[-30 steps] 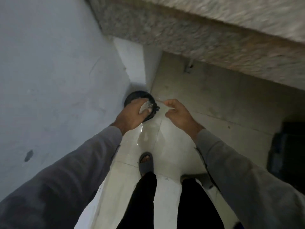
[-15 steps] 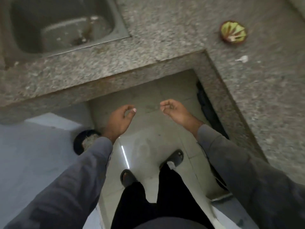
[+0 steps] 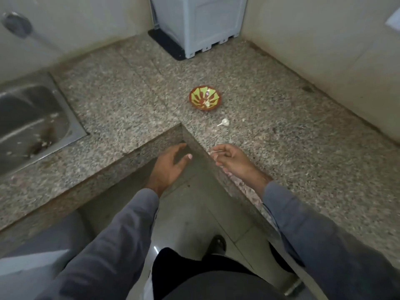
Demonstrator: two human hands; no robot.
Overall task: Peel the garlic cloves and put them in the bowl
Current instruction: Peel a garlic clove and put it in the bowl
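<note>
We look down on a speckled grey granite surface (image 3: 129, 100) that bends round an inner corner at the centre of the frame. Just above centre sits the small round bowl with a red rim and green petal pattern (image 3: 205, 97) — pale bits lie inside it, too small to name. Just below and right of the bowl, a white garlic clove with a thin stem (image 3: 225, 122) lies on the surface, apart from both hands. Our left hand (image 3: 171, 165) hangs over the floor beside the corner, fingers spread and relaxed, holding nothing. Our right hand (image 3: 232, 160) hovers over the surface edge, fingers curled — it seems to pinch a thin pale sliver, though we cannot tell what. A steel sink (image 3: 32, 124) fills the left edge; a pale grey plastic appliance (image 3: 199, 22) stands at the top.
</note>
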